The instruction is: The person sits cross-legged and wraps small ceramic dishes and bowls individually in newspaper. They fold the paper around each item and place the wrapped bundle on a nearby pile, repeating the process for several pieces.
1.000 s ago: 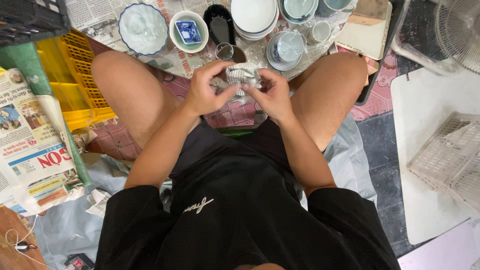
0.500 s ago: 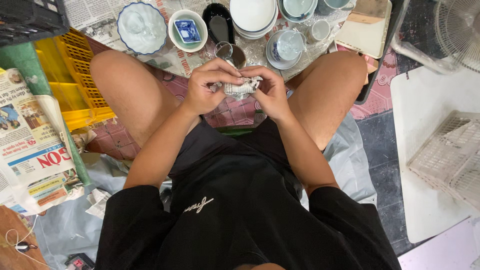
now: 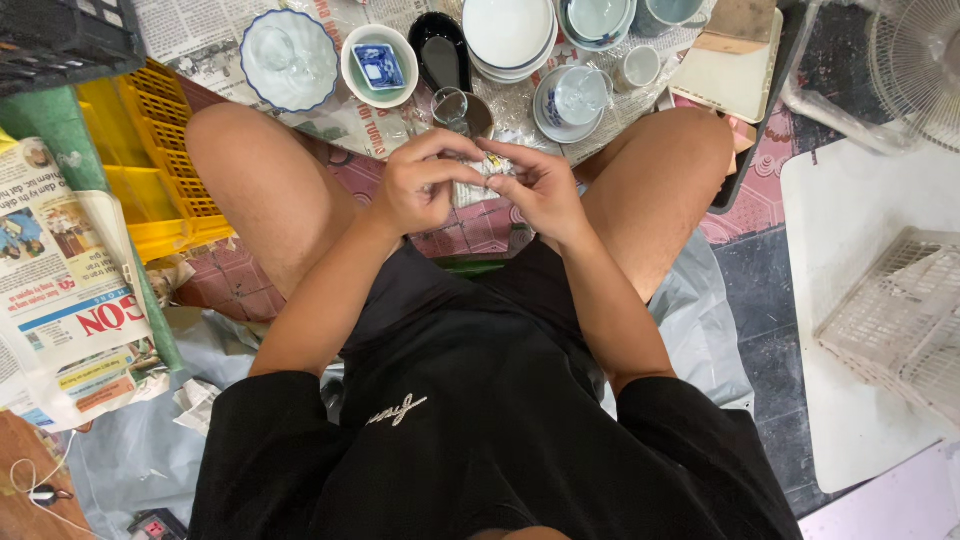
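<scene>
Pinching a small crumpled bundle of newspaper [image 3: 484,176] between both hands, the person has it right out in front, between the knees and just above the patterned red floor. Left hand [image 3: 420,185] is curled over the bundle's left side with thumb and forefinger closed on it, and the right hand [image 3: 540,190] clamps the other side, fingers stretched across the top, so both grips are narrow and tight on the paper. Can't tell what's inside the wrap, the fingers cover most of it. Just past the hands, almost touching distance, there's a small clear glass [image 3: 451,106] standing upright on spread newspaper. Around that is a whole bunch of crockery: a pale green bowl with a little blue square dish in it [image 3: 378,66], a scalloped blue-rimmed glass bowl [image 3: 291,58] to its left, a black spoon-shaped dish [image 3: 440,50], a stack of white bowls [image 3: 510,35], and a cup sitting on a saucer [image 3: 572,100] with a small white cup [image 3: 637,68] beside it. Off to the person's left sits a yellow plastic crate [image 3: 140,170] and more loose newspaper [image 3: 60,280]. On the right, well apart, a white wire rack [image 3: 895,320] lies on a white board, and part of a fan [image 3: 915,60] shows in the corner.
</scene>
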